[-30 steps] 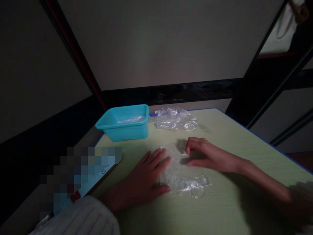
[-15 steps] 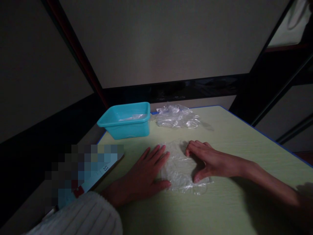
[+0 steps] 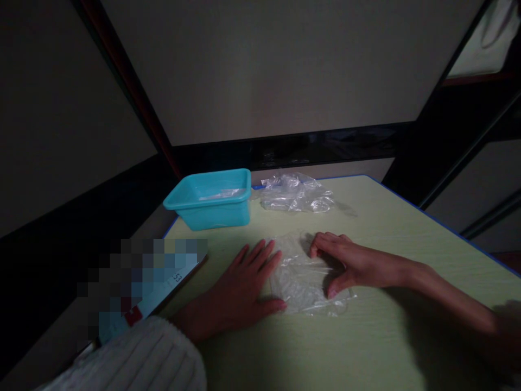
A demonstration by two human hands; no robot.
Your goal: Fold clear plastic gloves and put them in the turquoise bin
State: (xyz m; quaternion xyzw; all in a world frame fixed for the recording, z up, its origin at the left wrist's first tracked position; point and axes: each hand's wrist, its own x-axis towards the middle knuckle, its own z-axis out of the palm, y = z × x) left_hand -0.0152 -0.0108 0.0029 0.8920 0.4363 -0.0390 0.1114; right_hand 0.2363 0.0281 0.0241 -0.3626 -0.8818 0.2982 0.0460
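Observation:
A clear plastic bag (image 3: 301, 282) lies flat and wrinkled on the pale table between my hands. My left hand (image 3: 248, 290) rests flat with fingers spread, its fingertips and thumb on the bag's left edge. Over the right part of the bag is my right hand (image 3: 345, 263), its fingers bent and its thumb well apart from them. The fingertips and thumb touch the plastic, with a wide gap between them, and nothing is pinched there.
A turquoise plastic basket (image 3: 215, 212) with some clear plastic inside stands at the table's back left. Beside it lies a crumpled heap of clear plastic bags (image 3: 297, 194). A partly blurred flat box or booklet (image 3: 163, 290) is at the left edge. A panelled wall (image 3: 277, 70) rises behind.
My right thumb has shifted slightly away from me and to the right across the bag. The bag's near edge has drawn up a little and looks flatter. My left hand stays nearly still.

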